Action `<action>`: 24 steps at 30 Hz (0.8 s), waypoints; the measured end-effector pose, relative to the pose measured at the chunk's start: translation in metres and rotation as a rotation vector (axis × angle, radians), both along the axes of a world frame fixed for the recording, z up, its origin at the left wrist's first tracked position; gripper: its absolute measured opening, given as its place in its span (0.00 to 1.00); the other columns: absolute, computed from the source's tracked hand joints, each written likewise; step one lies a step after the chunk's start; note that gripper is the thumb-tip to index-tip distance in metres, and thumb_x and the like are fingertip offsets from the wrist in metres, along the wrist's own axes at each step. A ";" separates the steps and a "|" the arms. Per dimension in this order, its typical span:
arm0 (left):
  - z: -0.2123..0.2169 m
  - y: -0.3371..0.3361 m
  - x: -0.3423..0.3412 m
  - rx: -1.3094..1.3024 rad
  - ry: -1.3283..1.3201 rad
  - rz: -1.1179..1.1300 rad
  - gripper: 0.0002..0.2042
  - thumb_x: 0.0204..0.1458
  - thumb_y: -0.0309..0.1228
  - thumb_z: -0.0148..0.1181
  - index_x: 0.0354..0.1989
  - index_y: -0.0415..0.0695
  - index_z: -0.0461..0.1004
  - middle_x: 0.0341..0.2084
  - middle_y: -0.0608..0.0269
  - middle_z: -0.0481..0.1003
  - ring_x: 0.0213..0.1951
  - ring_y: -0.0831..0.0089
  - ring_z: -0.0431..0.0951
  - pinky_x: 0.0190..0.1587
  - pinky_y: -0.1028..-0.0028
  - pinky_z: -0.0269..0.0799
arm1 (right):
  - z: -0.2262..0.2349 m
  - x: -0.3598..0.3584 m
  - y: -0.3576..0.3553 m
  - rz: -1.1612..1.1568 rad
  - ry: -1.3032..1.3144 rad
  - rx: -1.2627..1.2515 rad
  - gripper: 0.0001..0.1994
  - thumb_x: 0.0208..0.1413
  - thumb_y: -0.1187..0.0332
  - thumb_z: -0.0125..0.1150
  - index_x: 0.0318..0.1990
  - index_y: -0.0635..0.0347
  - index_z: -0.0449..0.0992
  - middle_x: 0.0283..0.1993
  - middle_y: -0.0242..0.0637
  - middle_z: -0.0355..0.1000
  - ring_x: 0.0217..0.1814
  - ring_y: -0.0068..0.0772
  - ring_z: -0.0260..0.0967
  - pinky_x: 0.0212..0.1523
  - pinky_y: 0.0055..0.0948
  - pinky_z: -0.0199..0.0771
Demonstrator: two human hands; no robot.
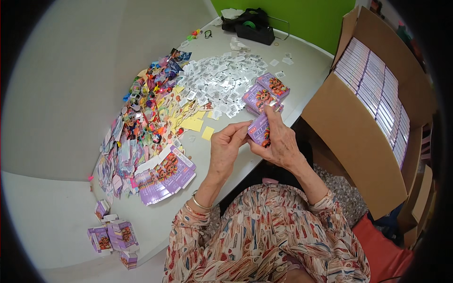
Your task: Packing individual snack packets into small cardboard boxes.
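Between my two hands is a small purple printed box, held over the table's front edge. My right hand grips it from the right, thumb and fingers wrapped about its sides. At its left end, my left hand pinches with thumb and fingertips pressed together at the box's edge. Just beyond the hands lie stacked purple boxes of the same print. To the left, flat unfolded purple cartons are fanned out in a row on the table.
White labels or packets lie heaped mid-table, beside yellow cards and a pile of colourful trinkets. A black tape dispenser stands at the back. An open cardboard carton of packed boxes is at right; loose boxes lie front left.
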State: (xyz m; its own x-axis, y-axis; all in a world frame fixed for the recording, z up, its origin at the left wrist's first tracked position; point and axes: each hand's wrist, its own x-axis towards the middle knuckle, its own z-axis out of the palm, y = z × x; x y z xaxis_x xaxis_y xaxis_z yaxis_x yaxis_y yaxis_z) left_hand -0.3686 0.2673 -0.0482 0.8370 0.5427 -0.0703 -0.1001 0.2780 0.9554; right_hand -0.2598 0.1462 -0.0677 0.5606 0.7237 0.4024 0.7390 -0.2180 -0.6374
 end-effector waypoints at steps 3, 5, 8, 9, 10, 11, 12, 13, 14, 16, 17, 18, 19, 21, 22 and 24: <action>-0.010 -0.004 -0.002 0.339 0.055 0.078 0.11 0.59 0.25 0.53 0.48 0.34 0.75 0.35 0.61 0.79 0.35 0.83 0.74 0.39 0.81 0.71 | -0.003 -0.002 0.001 0.018 0.030 0.028 0.44 0.39 0.60 0.70 0.63 0.69 0.51 0.50 0.58 0.65 0.42 0.57 0.72 0.39 0.42 0.75; -0.011 -0.007 -0.004 0.409 0.073 0.079 0.11 0.59 0.24 0.53 0.48 0.35 0.75 0.34 0.61 0.79 0.34 0.83 0.74 0.38 0.81 0.71 | -0.008 -0.001 0.001 0.025 0.002 0.052 0.45 0.40 0.60 0.69 0.63 0.69 0.50 0.46 0.56 0.65 0.40 0.55 0.71 0.36 0.42 0.75; -0.010 -0.012 -0.008 0.503 0.099 0.100 0.11 0.58 0.24 0.53 0.48 0.35 0.74 0.32 0.59 0.79 0.32 0.81 0.75 0.35 0.79 0.70 | -0.008 -0.001 0.000 0.044 -0.015 0.062 0.45 0.41 0.59 0.69 0.64 0.69 0.49 0.42 0.53 0.65 0.37 0.54 0.71 0.33 0.42 0.75; -0.009 -0.015 -0.009 0.526 0.107 0.118 0.11 0.58 0.23 0.52 0.48 0.35 0.74 0.31 0.58 0.79 0.31 0.80 0.75 0.34 0.77 0.71 | -0.008 -0.001 0.000 0.052 -0.005 0.048 0.45 0.41 0.59 0.69 0.64 0.69 0.50 0.43 0.53 0.65 0.38 0.54 0.71 0.34 0.42 0.75; -0.010 -0.017 -0.009 0.527 0.105 0.116 0.11 0.58 0.23 0.52 0.48 0.35 0.74 0.31 0.58 0.79 0.31 0.80 0.75 0.34 0.77 0.71 | -0.008 -0.002 0.000 0.050 -0.005 0.049 0.45 0.41 0.59 0.69 0.64 0.69 0.50 0.43 0.53 0.65 0.38 0.54 0.71 0.34 0.42 0.75; -0.011 -0.021 -0.008 0.608 0.128 0.156 0.11 0.58 0.23 0.53 0.47 0.34 0.74 0.31 0.55 0.79 0.31 0.79 0.76 0.33 0.77 0.71 | -0.009 -0.002 0.000 0.049 -0.019 0.057 0.45 0.41 0.59 0.68 0.63 0.69 0.50 0.43 0.54 0.65 0.38 0.54 0.71 0.34 0.42 0.75; -0.012 -0.023 -0.008 0.688 0.149 0.195 0.10 0.57 0.22 0.53 0.45 0.34 0.74 0.30 0.53 0.79 0.31 0.77 0.77 0.33 0.76 0.71 | -0.010 -0.003 0.000 0.047 -0.033 0.065 0.44 0.42 0.59 0.68 0.63 0.69 0.50 0.43 0.54 0.65 0.38 0.54 0.72 0.34 0.42 0.75; -0.016 -0.022 -0.008 0.689 0.142 0.193 0.10 0.57 0.22 0.53 0.45 0.34 0.74 0.30 0.53 0.79 0.31 0.77 0.77 0.33 0.76 0.71 | -0.011 -0.003 -0.001 0.043 -0.039 0.066 0.44 0.42 0.59 0.68 0.63 0.69 0.50 0.43 0.54 0.65 0.38 0.54 0.72 0.34 0.42 0.75; -0.022 -0.020 -0.007 0.762 0.131 0.201 0.09 0.57 0.22 0.52 0.44 0.34 0.74 0.31 0.51 0.78 0.30 0.75 0.77 0.32 0.74 0.72 | -0.012 -0.004 0.000 0.041 -0.044 0.056 0.44 0.42 0.58 0.68 0.63 0.69 0.51 0.43 0.55 0.65 0.38 0.55 0.72 0.34 0.42 0.75; -0.023 -0.016 -0.005 0.833 0.114 0.209 0.08 0.57 0.22 0.52 0.42 0.34 0.73 0.31 0.49 0.78 0.30 0.72 0.78 0.32 0.73 0.72 | -0.010 -0.003 0.000 0.036 -0.054 0.045 0.43 0.42 0.57 0.67 0.62 0.69 0.51 0.44 0.56 0.65 0.38 0.55 0.72 0.34 0.42 0.75; -0.017 -0.014 -0.004 0.781 0.151 0.172 0.08 0.57 0.22 0.52 0.43 0.34 0.73 0.34 0.49 0.78 0.32 0.71 0.79 0.34 0.72 0.73 | -0.007 -0.001 0.000 0.021 -0.053 0.005 0.43 0.42 0.56 0.67 0.62 0.70 0.52 0.44 0.55 0.65 0.40 0.54 0.72 0.35 0.41 0.75; -0.013 -0.013 -0.001 0.728 0.188 0.135 0.08 0.57 0.23 0.52 0.43 0.34 0.72 0.37 0.49 0.78 0.35 0.70 0.79 0.37 0.72 0.73 | -0.004 0.001 0.000 0.007 -0.052 -0.035 0.43 0.42 0.55 0.67 0.61 0.70 0.53 0.44 0.54 0.66 0.41 0.54 0.71 0.35 0.41 0.75; -0.009 -0.014 0.003 0.728 0.185 0.141 0.08 0.57 0.23 0.52 0.43 0.34 0.72 0.37 0.49 0.78 0.35 0.70 0.79 0.37 0.72 0.73 | 0.000 0.004 0.002 0.011 -0.057 -0.035 0.43 0.42 0.55 0.67 0.61 0.70 0.53 0.44 0.54 0.66 0.41 0.54 0.71 0.35 0.41 0.75; -0.005 -0.016 0.011 0.358 -0.033 0.189 0.11 0.57 0.24 0.53 0.47 0.35 0.70 0.43 0.50 0.76 0.41 0.68 0.78 0.44 0.71 0.72 | 0.007 0.014 0.009 -0.052 -0.157 0.022 0.42 0.41 0.55 0.67 0.60 0.69 0.55 0.45 0.53 0.66 0.45 0.54 0.70 0.38 0.42 0.75; -0.006 -0.015 0.010 0.359 -0.034 0.198 0.11 0.57 0.24 0.53 0.47 0.35 0.70 0.43 0.50 0.76 0.41 0.68 0.78 0.44 0.71 0.72 | 0.007 0.023 0.015 -0.089 -0.198 0.024 0.41 0.41 0.55 0.67 0.60 0.68 0.57 0.43 0.50 0.66 0.46 0.52 0.67 0.42 0.42 0.72; -0.009 -0.016 0.008 0.440 0.041 0.224 0.14 0.56 0.26 0.55 0.51 0.36 0.69 0.46 0.51 0.75 0.46 0.68 0.76 0.49 0.71 0.70 | 0.012 0.041 0.023 -0.115 -0.220 -0.018 0.40 0.42 0.55 0.67 0.59 0.68 0.57 0.46 0.50 0.66 0.48 0.52 0.66 0.46 0.42 0.69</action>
State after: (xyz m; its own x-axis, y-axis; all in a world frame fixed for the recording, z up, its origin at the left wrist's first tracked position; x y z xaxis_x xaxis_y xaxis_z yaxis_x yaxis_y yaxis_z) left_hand -0.3606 0.2512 -0.0576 0.6980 0.6943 0.1753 -0.0711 -0.1764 0.9817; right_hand -0.2187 0.1691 -0.0556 0.5397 0.6685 0.5117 0.8294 -0.3183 -0.4590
